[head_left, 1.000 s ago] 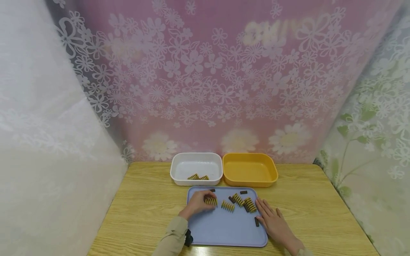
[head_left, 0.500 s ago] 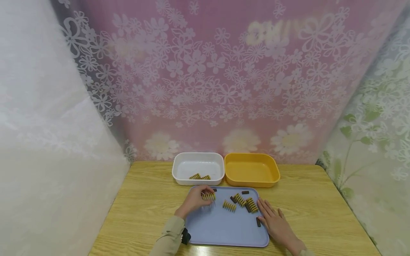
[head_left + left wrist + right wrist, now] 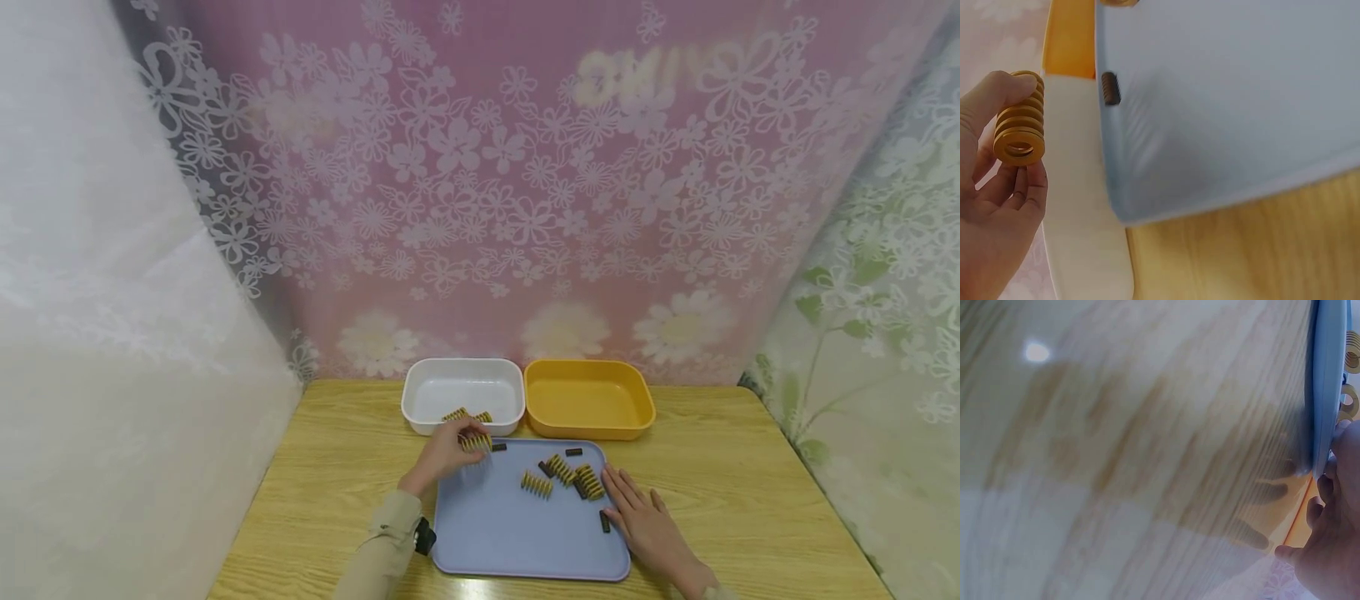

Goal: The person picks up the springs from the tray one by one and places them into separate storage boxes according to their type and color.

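Observation:
My left hand (image 3: 444, 454) pinches a yellow coil spring (image 3: 1020, 119) between thumb and fingers, over the far left corner of the blue tray (image 3: 517, 533), close by the near rim of the white bin (image 3: 420, 427). Two yellow springs (image 3: 454, 414) lie inside that bin. Several more yellow springs (image 3: 536, 484) lie on the tray's right half, among small dark brown springs (image 3: 573, 452). One dark spring (image 3: 1110, 89) sits by the tray's far edge, near my left hand. My right hand (image 3: 648, 527) rests with extended fingers along the tray's right rim.
An orange bin (image 3: 588, 400) stands right of the white one, behind the tray. All stand on a wood-grain table (image 3: 742, 483). Floral cloth (image 3: 525, 208) hangs behind the table and at both sides.
My left hand has lifted the yellow spring off the tray and carried it left and away from me, toward the white bin. The right hand stays at the tray's rim.

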Available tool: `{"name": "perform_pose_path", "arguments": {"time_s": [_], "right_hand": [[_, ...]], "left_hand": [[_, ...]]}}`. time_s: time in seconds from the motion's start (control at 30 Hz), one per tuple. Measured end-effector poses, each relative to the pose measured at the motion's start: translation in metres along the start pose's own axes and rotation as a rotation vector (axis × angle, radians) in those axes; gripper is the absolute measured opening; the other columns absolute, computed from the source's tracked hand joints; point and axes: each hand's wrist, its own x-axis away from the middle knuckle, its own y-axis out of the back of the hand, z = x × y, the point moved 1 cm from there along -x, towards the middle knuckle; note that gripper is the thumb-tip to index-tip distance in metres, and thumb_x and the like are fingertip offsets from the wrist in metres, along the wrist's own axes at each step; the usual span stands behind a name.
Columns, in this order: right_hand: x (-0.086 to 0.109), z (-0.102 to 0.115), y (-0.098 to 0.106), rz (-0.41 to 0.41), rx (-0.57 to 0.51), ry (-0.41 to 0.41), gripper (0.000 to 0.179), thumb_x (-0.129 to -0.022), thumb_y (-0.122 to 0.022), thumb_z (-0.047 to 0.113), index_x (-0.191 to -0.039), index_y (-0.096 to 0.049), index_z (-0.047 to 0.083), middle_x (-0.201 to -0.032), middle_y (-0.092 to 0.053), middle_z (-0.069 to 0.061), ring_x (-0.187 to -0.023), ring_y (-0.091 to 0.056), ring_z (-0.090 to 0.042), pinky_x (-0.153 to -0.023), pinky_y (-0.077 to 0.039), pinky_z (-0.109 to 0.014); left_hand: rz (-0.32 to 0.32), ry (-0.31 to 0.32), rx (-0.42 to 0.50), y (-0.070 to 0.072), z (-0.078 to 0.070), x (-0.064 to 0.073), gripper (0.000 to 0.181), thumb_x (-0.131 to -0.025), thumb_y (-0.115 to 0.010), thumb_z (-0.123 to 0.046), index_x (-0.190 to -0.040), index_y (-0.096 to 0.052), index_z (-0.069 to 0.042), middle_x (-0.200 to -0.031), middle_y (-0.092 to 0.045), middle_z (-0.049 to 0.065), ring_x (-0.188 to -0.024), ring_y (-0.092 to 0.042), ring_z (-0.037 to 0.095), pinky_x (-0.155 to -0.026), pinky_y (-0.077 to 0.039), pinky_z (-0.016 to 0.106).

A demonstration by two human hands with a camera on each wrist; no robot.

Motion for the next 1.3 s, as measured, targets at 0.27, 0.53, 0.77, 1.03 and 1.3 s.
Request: {"name": "perform_pose_path", "arguments": {"time_s": [0.27,0.53,0.77,1.03,1.3], "right_hand": [[0.001,0.001,-0.001,-0.051,-0.018,0.027,0.056,-0.103,-0.057,0.034,-0.153,-0.046,0.012,-0.157,-0.044,-0.007,-0.141,-0.044,-0.036,-0.102,-0.035,-0.074],[0.003,-0.001,-0.004,-0.07,-0.011,0.029,0.056,-0.102,-0.058,0.034,-0.152,-0.047,0.011,-0.158,-0.043,-0.004,-0.149,-0.034,-0.02,-0.102,-0.036,-0.073],[0.001,0.004,0.004,0.013,-0.027,-0.008,0.056,-0.103,-0.057,0.033,-0.153,-0.045,0.009,-0.16,-0.04,-0.008,-0.144,-0.04,-0.034,-0.106,-0.033,-0.072],[0.003,0.002,0.001,-0.036,-0.041,0.024,0.057,-0.104,-0.056,0.035,-0.154,-0.044,0.012,-0.16,-0.041,-0.005,-0.145,-0.04,-0.03,-0.103,-0.035,-0.073],[0.005,-0.004,-0.004,-0.094,-0.025,0.068,0.058,-0.104,-0.055,0.035,-0.156,-0.041,0.016,-0.162,-0.038,0.0,-0.15,-0.033,-0.019,-0.098,-0.038,-0.073]], "left_hand": [[-0.141,0.064,-0.072,0.03,0.017,-0.021,0.028,-0.085,-0.083,-0.011,-0.11,-0.072,-0.01,-0.101,-0.072,0.006,-0.091,-0.066,0.022,-0.079,-0.055,0.035],[-0.268,0.125,-0.153,0.044,0.027,-0.038,0.026,-0.084,-0.08,-0.006,-0.107,-0.07,0.0,-0.101,-0.072,0.016,-0.094,-0.068,0.034,-0.082,-0.055,0.05],[-0.236,0.222,-0.254,0.043,0.038,-0.048,0.023,-0.087,-0.077,-0.007,-0.106,-0.068,0.004,-0.098,-0.071,0.019,-0.086,-0.068,0.033,-0.077,-0.057,0.048],[-0.191,0.28,-0.458,0.039,0.049,-0.052,0.022,-0.08,-0.083,-0.008,-0.094,-0.069,0.002,-0.085,-0.072,0.014,-0.074,-0.067,0.031,-0.073,-0.055,0.045],[-0.139,0.288,-0.449,0.038,0.048,-0.056,0.02,-0.084,-0.078,-0.007,-0.1,-0.07,0.003,-0.089,-0.072,0.015,-0.077,-0.068,0.031,-0.074,-0.056,0.045]]}}
